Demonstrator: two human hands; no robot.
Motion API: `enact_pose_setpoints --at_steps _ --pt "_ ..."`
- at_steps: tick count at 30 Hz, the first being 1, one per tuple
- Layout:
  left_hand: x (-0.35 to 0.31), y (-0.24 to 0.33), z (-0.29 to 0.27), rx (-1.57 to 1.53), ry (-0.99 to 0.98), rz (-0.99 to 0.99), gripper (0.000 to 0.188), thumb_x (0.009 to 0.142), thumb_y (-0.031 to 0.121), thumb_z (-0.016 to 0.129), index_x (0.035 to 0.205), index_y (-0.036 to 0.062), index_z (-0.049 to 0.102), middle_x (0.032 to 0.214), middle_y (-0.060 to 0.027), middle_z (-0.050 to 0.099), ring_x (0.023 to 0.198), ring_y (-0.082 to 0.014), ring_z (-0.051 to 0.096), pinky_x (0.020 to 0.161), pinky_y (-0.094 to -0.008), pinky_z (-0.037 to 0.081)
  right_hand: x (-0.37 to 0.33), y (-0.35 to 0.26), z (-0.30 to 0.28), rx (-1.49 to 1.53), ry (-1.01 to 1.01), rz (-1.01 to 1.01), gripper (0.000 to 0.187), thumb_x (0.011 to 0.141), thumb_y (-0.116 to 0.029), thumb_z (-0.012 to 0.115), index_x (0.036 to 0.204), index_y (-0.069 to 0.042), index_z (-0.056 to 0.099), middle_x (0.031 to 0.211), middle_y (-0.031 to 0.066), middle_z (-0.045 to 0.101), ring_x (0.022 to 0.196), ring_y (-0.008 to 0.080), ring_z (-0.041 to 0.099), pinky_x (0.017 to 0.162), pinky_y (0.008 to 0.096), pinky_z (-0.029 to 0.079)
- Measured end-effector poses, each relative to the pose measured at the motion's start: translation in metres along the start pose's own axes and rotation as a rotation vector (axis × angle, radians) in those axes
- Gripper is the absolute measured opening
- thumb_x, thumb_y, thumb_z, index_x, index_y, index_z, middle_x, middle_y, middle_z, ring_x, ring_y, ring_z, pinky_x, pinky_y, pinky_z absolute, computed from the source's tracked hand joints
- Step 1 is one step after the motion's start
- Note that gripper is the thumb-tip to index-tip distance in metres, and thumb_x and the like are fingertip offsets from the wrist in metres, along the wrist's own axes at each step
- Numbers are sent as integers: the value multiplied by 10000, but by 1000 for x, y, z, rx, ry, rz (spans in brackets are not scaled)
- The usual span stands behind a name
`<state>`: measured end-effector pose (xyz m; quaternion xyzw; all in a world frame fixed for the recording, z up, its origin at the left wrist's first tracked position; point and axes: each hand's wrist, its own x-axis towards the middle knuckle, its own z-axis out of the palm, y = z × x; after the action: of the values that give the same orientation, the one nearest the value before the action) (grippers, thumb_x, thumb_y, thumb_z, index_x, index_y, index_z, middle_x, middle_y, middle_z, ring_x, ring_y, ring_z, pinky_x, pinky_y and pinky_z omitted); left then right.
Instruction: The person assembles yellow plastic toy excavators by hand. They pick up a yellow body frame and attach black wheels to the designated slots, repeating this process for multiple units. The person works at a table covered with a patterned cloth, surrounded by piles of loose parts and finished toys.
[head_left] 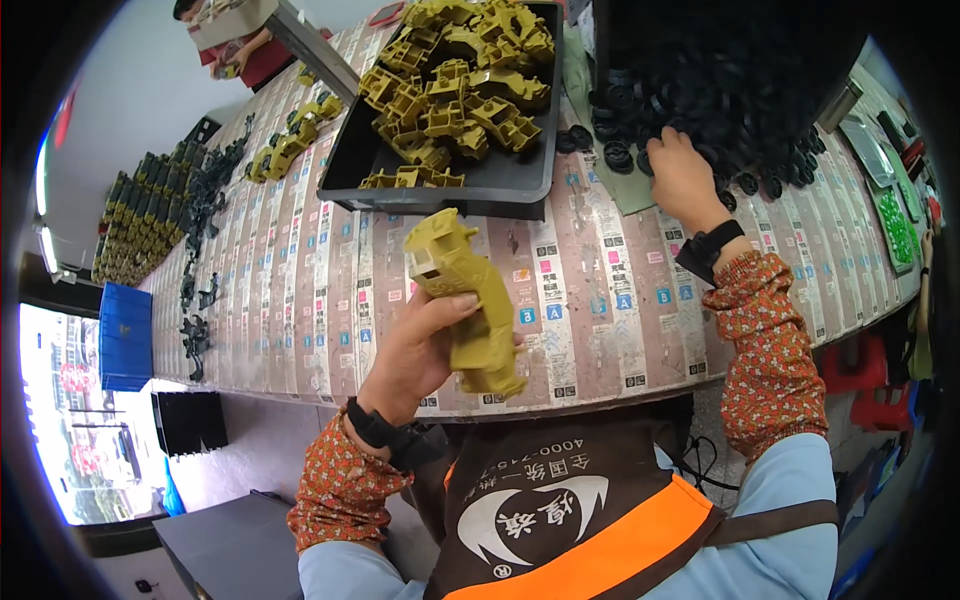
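Note:
My left hand (pixel 415 345) is closed around an olive-yellow moulded plastic shell (pixel 478 320), held tilted above the front edge of the table. The shell has boxy openings at its upper end and small pegs along its side. My right hand (pixel 685 180) reaches to the near edge of a heap of small round black wheel-like parts (pixel 740 110). Its fingers are curled down among them, and what they pinch, if anything, is hidden. One black ring-shaped part (pixel 618 156) lies just left of those fingers.
A black tray (pixel 450 198) piled with similar yellow shells (pixel 460 100) stands ahead. Dark small parts (pixel 195 290) and yellow pieces (pixel 290 145) lie on the left of the table (pixel 600 345). Stacked assemblies (pixel 145 220), a blue bin (pixel 125 335) and green pieces (pixel 893 225) sit farther out. Another person (pixel 250 55) works at far left.

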<state>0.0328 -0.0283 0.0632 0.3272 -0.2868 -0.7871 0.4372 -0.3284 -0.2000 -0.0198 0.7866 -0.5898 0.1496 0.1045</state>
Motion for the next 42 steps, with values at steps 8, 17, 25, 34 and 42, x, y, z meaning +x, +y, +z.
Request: enact_pose_setpoints --at_steps 8,17,25,34,42 --pt "12 -25 -17 -107 -21 -44 572 1062 435 562 1531 159 387 1240 -109 642 1145 -288 667 992 -694 531 -43 -31 -42 824 -457 181 184 867 -74 752 1006 -4 655 901 136 666 829 287 660 778 383 527" --pt "11 -41 -18 -18 138 -54 564 1063 505 532 1440 90 477 1158 -113 650 1124 -288 672 874 -543 635 -91 -64 -43 562 -315 -90 335 875 -79 720 1182 18 629 1134 212 579 1006 418 638 859 451 534" --pt "2 -45 4 13 26 42 694 1065 506 516 1605 125 304 1244 -81 559 1151 -220 605 821 -429 653 -89 -121 -96 1479 -453 237 392 958 -38 649 1345 -11 600 1146 68 584 1031 129 603 879 278 519" --pt "-1 -64 18 269 161 164 722 1010 270 713 1541 100 254 1342 -82 520 1173 -162 569 979 -334 525 -95 -163 -98 1641 -198 92 433 975 21 591 1406 -17 558 1228 74 534 1051 125 610 914 267 518" --pt "1 -72 26 542 195 262 736 1030 238 681 1520 47 166 1345 -113 499 1215 -189 538 1033 -340 476 -108 -164 -91 1645 -159 174 450 961 46 613 1406 -3 570 1212 76 579 1060 126 622 935 278 523"
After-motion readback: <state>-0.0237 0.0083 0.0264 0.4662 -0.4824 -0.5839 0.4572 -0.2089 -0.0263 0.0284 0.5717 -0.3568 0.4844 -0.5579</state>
